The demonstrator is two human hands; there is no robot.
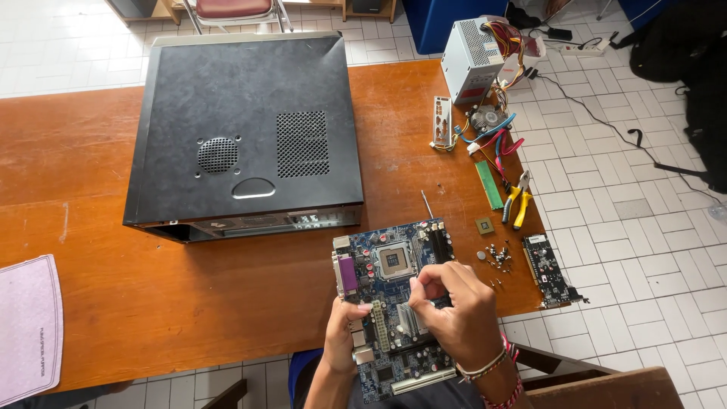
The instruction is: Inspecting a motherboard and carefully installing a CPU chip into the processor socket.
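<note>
Motherboard (386, 303) (overhanging table (189, 303) edge), both hands gripping

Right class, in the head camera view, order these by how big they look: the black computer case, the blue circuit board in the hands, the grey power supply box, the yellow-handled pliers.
Largest to smallest:
1. black computer case
2. blue circuit board, though it is nearer the camera
3. grey power supply box
4. yellow-handled pliers

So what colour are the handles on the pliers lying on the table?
Yellow, on the pliers; the head view shows them clearly.
</note>
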